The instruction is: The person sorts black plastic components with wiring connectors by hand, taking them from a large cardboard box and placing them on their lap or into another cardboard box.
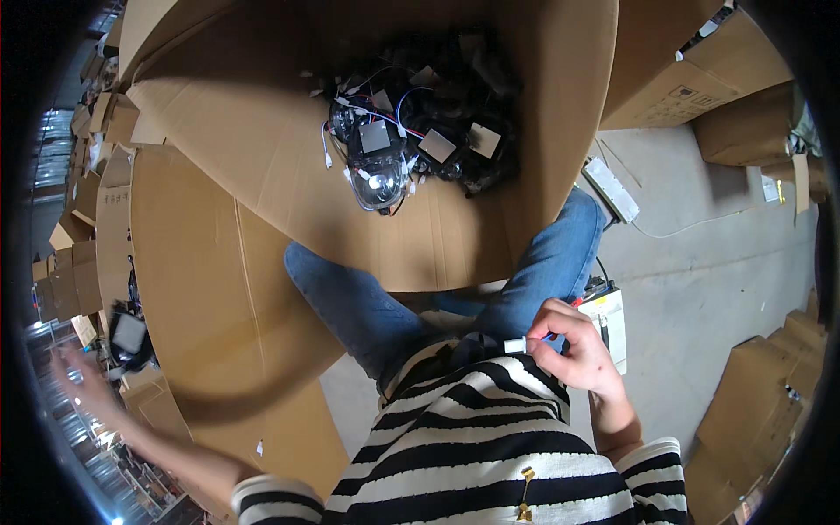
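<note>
My right hand (579,348) is close to my waist, fingers pinched on a small white connector (515,346) with red and blue wires. My left hand (77,378) is stretched far out to the left, blurred, fingers spread, next to a black lamp part with a grey square (129,335) lying among boxes there. In front of my knees stands a large open cardboard box (262,131) holding several black headlight assemblies with wires (411,131); one clear lens (378,186) faces up.
My legs in blue jeans (367,306) sit against the big box. A white box (612,319) lies on the concrete floor by my right knee, a flat white unit with a cable (612,188) farther off. Cardboard boxes (744,122) stand at the right and left.
</note>
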